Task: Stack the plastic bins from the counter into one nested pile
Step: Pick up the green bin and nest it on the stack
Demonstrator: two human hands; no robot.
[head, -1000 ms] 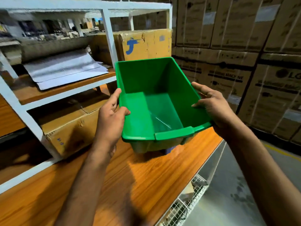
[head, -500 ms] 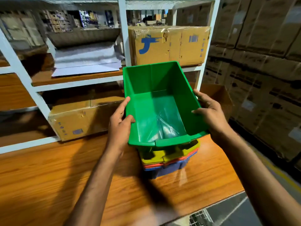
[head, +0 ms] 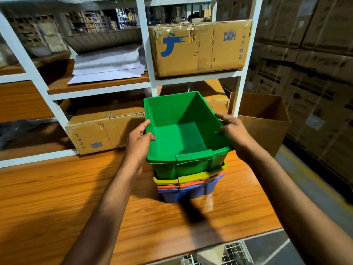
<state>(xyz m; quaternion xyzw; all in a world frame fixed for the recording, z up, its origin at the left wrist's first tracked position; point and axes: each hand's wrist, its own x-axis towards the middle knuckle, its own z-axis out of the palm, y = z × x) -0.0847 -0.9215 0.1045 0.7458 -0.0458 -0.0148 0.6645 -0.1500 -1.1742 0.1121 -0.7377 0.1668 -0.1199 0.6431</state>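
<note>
Four open-topped plastic bins sit nested in one pile: one green plastic bin (head: pixel 181 131) on top, then one yellow plastic bin (head: pixel 191 177), one orange-red plastic bin (head: pixel 191 185) and one blue plastic bin (head: pixel 191 194). Three brown cardboard boxes stand close by: a taped box (head: pixel 200 48), a flat box (head: pixel 99 131) and an open box (head: pixel 263 119).

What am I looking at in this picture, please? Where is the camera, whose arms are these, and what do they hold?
No machine here: a person wears the camera on the head, looking down at their own arms. The left hand and the right hand grip the side rims of an empty green plastic bin. It sits in a pile of nested bins: a yellow plastic bin, a red plastic bin and a blue plastic bin. The pile stands on a wooden counter.
</note>
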